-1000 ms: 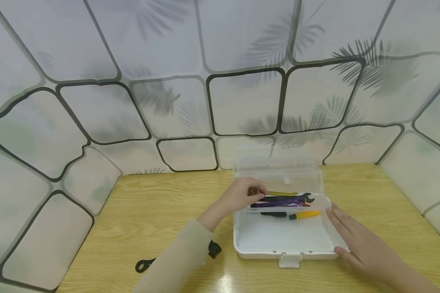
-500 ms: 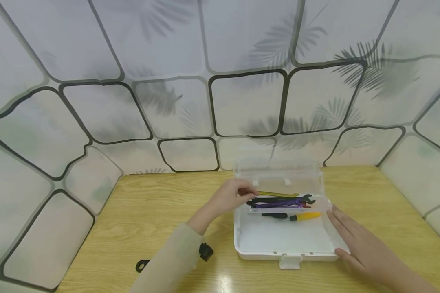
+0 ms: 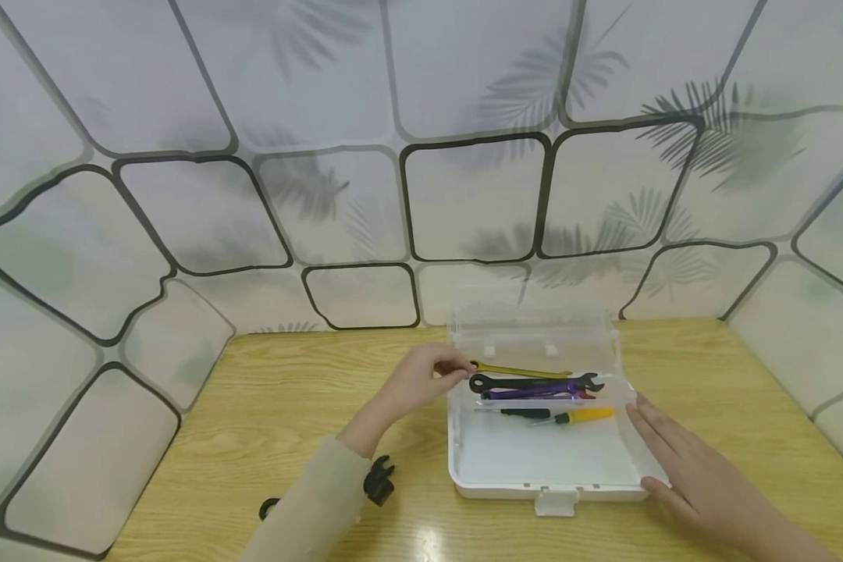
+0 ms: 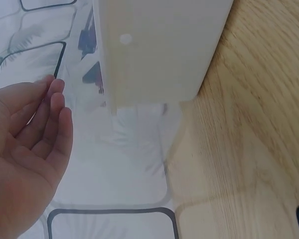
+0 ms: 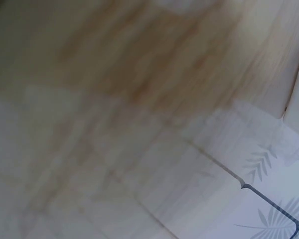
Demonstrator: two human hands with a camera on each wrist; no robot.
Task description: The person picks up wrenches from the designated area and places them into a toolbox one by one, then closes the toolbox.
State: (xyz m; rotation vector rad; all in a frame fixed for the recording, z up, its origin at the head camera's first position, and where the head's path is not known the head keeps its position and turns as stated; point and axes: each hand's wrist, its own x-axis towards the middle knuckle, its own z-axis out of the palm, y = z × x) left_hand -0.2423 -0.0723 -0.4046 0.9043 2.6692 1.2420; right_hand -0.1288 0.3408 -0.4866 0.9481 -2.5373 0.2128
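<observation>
My left hand [image 3: 425, 375] is at the left end of a yellow combination wrench [image 3: 523, 371] in the toolbox tray. In the left wrist view, that hand [image 4: 37, 149] has loosely bent fingers with thumb and fingertips close together; no tool shows between them. A black wrench [image 3: 509, 383] and a purple wrench [image 3: 551, 389] lie alongside the yellow one; a small red piece shows beneath. My right hand [image 3: 695, 460] rests with straight fingers along the right side of the white toolbox [image 3: 499, 492].
Inside the toolbox lie a black screwdriver [image 3: 530, 414] and a yellow-handled screwdriver [image 3: 590, 414]. Its clear lid [image 3: 534, 343] stands raised behind. Another black wrench, its ring end [image 3: 268, 507] visible, lies on the wooden table, partly under my left sleeve [image 3: 316, 499]. The right wrist view is mostly blurred.
My left hand has moved left along the wrenches to their left ends, uncovering the ring ends. The wrenches stay in place. My right hand has not moved.
</observation>
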